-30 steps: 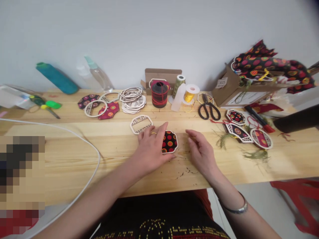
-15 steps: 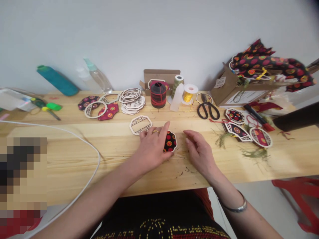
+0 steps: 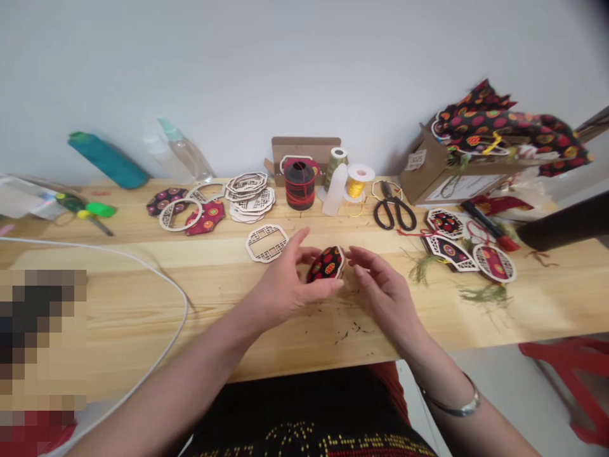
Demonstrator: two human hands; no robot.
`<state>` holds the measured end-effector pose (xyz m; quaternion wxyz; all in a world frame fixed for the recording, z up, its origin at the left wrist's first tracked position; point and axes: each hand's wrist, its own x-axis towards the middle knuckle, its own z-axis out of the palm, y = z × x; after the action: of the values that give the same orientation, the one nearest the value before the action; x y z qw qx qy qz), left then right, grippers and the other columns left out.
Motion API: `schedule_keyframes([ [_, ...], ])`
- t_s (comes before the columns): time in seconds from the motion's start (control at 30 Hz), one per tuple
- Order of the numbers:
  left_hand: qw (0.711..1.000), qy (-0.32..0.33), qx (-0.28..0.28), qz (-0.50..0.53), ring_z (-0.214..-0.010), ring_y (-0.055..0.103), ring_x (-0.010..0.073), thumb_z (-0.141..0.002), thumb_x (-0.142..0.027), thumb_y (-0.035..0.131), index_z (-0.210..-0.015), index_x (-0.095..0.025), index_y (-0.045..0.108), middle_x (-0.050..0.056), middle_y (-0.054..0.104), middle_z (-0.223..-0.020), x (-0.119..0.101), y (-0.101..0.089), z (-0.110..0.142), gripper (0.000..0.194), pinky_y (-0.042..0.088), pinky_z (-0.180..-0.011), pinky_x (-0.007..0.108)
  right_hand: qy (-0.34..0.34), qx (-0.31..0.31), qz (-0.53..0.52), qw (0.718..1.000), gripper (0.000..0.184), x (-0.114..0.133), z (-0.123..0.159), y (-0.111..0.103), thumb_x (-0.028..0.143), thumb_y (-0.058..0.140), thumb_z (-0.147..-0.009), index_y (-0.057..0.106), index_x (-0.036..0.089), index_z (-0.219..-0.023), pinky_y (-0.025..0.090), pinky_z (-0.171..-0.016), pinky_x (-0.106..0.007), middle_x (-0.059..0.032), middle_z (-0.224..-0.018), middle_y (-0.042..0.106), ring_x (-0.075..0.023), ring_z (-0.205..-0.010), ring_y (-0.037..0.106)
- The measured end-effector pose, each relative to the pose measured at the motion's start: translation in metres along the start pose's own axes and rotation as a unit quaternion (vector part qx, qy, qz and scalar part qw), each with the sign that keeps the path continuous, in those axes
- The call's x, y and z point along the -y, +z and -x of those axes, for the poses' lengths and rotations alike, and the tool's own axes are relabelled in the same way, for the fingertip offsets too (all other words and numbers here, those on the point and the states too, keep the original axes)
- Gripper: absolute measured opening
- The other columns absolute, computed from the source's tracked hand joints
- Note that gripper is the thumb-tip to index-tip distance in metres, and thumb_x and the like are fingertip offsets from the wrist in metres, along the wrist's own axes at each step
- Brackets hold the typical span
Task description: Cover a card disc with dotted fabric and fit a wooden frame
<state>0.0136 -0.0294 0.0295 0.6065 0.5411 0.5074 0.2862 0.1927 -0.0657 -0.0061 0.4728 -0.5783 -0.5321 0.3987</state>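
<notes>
A small fabric-covered wooden frame, black cloth with red and orange flower dots and a pale scalloped rim, is tilted up off the table. My left hand grips it, thumb along the near edge and fingers at the far side. Close to its right edge is my right hand, loosely curled, with thumb and index finger apart; whether its fingertips touch the rim I cannot tell. Just beyond my left hand, a pale lattice-cut wooden frame lies flat.
Behind are a stack of lattice frames, a red-and-black thread spool, a white bottle, yellow thread and scissors. Finished ornaments lie right, before a cardboard box. A white cable crosses the left.
My left hand has lifted and tilted the fabric-covered frame, its thumb and fingers now on opposite edges. The right hand's fingertips are now closer to the frame's edge.
</notes>
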Motion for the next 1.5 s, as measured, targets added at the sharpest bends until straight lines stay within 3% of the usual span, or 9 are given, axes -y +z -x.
schedule_keyframes([
  [0.07, 0.984, -0.043, 0.04, 0.169, -0.115, 0.056, 0.0299, -0.067, -0.039, 0.076, -0.142, -0.022, 0.033, 0.015, 0.058, -0.128, 0.001, 0.0, 0.005, 0.088, 0.044, -0.093, 0.045, 0.07, 0.031, -0.085, 0.993, 0.032, 0.007, 0.001, 0.001, 0.038, 0.055, -0.088, 0.062, 0.021, -0.114, 0.053, -0.081, -0.039, -0.0109, -0.115, 0.068, -0.0212, -0.099, 0.065],
  [0.17, 0.953, -0.023, 0.037, 0.3, -0.116, 0.057, 0.0273, -0.066, -0.044, 0.077, -0.132, -0.022, 0.045, 0.01, 0.062, -0.123, 0.007, 0.002, 0.009, 0.076, 0.043, -0.099, 0.042, 0.163, 0.069, -0.191, 0.966, 0.032, 0.012, 0.004, 0.004, 0.043, 0.059, -0.085, 0.065, 0.02, -0.107, 0.054, -0.07, -0.036, -0.0124, -0.107, 0.071, -0.0209, -0.089, 0.067],
  [0.4, 0.955, 0.062, 0.013, 0.29, -0.127, 0.048, 0.0286, -0.073, -0.062, 0.064, -0.141, -0.031, 0.035, 0.009, 0.053, -0.137, 0.021, 0.002, 0.014, 0.08, 0.045, -0.097, 0.044, 0.294, 0.172, -0.36, 0.868, 0.032, 0.012, 0.012, 0.022, 0.043, 0.072, -0.075, 0.069, 0.017, -0.094, 0.044, -0.055, -0.025, -0.0095, -0.092, 0.071, -0.0152, -0.073, 0.063],
  [0.57, 0.956, 0.072, 0.042, 0.281, -0.125, 0.051, 0.0309, -0.073, -0.068, 0.06, -0.146, -0.033, 0.024, 0.01, 0.049, -0.142, 0.023, 0.003, 0.016, 0.089, 0.049, -0.09, 0.046, 0.322, 0.169, -0.432, 0.825, 0.028, 0.017, 0.011, 0.034, 0.04, 0.078, -0.068, 0.067, 0.017, -0.079, 0.037, -0.051, -0.022, -0.0046, -0.08, 0.065, -0.0121, -0.066, 0.054],
  [0.7, 0.957, 0.074, 0.044, 0.277, -0.122, 0.053, 0.0324, -0.072, -0.069, 0.061, -0.146, -0.033, 0.028, 0.011, 0.05, -0.141, 0.025, 0.005, 0.017, 0.088, 0.049, -0.091, 0.048, 0.301, 0.149, -0.422, 0.842, 0.026, 0.02, 0.009, 0.038, 0.04, 0.078, -0.067, 0.064, 0.019, -0.074, 0.034, -0.05, -0.024, -0.0026, -0.073, 0.06, -0.0124, -0.062, 0.048],
  [0.93, 0.95, 0.034, 0.001, 0.312, -0.121, 0.054, 0.0304, -0.071, -0.045, 0.074, -0.13, -0.026, 0.053, 0.009, 0.057, -0.134, 0.026, -0.005, 0.019, 0.065, 0.047, -0.098, 0.047, 0.265, 0.115, -0.364, 0.885, 0.023, 0.015, 0.002, 0.027, 0.036, 0.075, -0.07, 0.063, 0.018, -0.07, 0.031, -0.049, -0.023, 0.0022, -0.059, 0.055, -0.0091, -0.054, 0.045],
  [1.1, 0.975, 0.007, -0.111, 0.193, -0.105, 0.063, 0.0221, -0.075, -0.03, 0.072, -0.117, -0.017, 0.062, 0.007, 0.07, -0.11, 0.031, -0.018, 0.014, 0.045, 0.048, -0.098, 0.044, 0.232, 0.124, -0.23, 0.937, 0.02, 0.011, -0.013, 0.01, 0.033, 0.074, -0.07, 0.07, 0.016, -0.08, 0.032, -0.048, -0.023, 0.0002, -0.063, 0.061, -0.0078, -0.052, 0.047],
  [1.3, 0.987, -0.01, -0.128, 0.102, -0.078, 0.069, 0.0194, -0.075, -0.025, 0.069, -0.105, -0.016, 0.066, 0.007, 0.072, -0.092, 0.035, -0.017, 0.012, 0.032, 0.059, -0.074, 0.041, 0.214, 0.15, -0.092, 0.961, 0.015, 0.015, -0.03, 0.005, 0.03, 0.067, -0.073, 0.07, 0.015, -0.074, 0.032, -0.043, -0.024, -0.0009, -0.053, 0.061, -0.0085, -0.045, 0.046],
  [1.5, 0.991, 0.023, -0.128, -0.012, -0.085, 0.07, 0.0236, -0.078, -0.025, 0.064, -0.104, -0.018, 0.068, 0.008, 0.074, -0.095, 0.039, -0.018, 0.013, 0.027, 0.059, -0.075, 0.042, 0.215, 0.115, -0.02, 0.97, 0.014, 0.02, -0.035, 0.01, 0.02, 0.062, -0.074, 0.071, 0.013, -0.083, 0.042, -0.045, -0.026, -0.0001, -0.053, 0.063, -0.0091, -0.045, 0.051],
])
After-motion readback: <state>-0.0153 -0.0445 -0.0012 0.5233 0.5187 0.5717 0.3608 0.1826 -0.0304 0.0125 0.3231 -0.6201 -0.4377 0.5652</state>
